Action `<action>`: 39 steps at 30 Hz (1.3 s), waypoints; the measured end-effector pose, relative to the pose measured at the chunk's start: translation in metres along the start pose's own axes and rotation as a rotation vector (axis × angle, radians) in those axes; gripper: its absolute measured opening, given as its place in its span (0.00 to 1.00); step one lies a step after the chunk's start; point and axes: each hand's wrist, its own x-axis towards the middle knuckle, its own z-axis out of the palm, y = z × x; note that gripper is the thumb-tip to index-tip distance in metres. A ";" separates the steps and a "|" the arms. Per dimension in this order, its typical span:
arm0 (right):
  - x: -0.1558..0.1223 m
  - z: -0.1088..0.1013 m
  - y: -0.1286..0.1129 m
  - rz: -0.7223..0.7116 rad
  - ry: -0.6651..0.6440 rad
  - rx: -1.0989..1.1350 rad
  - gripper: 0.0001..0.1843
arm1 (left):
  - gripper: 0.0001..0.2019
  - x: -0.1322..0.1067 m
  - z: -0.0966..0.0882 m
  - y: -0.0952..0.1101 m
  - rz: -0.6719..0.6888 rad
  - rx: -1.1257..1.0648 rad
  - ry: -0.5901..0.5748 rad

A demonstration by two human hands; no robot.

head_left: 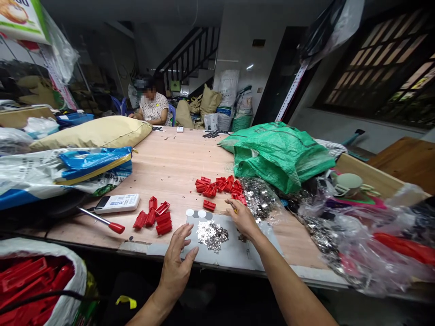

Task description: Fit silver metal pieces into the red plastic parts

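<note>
Head: L grip point(177, 259) wide nr metal point(210, 233); R grip point(244, 218) pinches yellow item point(234, 209).

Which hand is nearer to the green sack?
Right. The right hand is in front of the green sack, toward its left side; the left hand is farther left and farther from it.

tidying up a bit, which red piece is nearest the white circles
The single red piece just beyond the right-hand white circle; the others lie farther off.

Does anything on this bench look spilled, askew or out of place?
One small dark piece lies alone by the near edge of the table, apart from the red parts and metal pieces, so it looks stray.
</note>
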 end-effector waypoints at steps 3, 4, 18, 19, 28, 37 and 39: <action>0.006 0.003 -0.002 -0.021 -0.016 -0.052 0.19 | 0.22 -0.002 0.000 0.000 -0.027 -0.021 0.014; 0.009 0.006 -0.004 -0.041 -0.033 -0.061 0.19 | 0.22 -0.003 0.000 0.000 -0.043 -0.033 0.022; -0.020 0.021 -0.065 -0.201 -0.193 0.068 0.03 | 0.30 -0.001 -0.011 -0.001 -0.245 -0.209 0.074; -0.034 0.021 -0.071 -0.240 -0.246 0.121 0.03 | 0.31 -0.001 -0.010 0.001 -0.275 -0.253 0.046; -0.110 0.020 -0.067 -0.163 -0.203 0.306 0.10 | 0.17 -0.012 -0.008 0.007 -0.358 -0.264 -0.101; -0.115 -0.037 0.026 0.167 0.120 -0.236 0.06 | 0.25 -0.020 -0.014 0.012 -0.483 -0.344 -0.047; -0.113 -0.038 0.032 0.178 0.105 -0.286 0.06 | 0.25 -0.022 -0.010 0.014 -0.480 -0.347 -0.070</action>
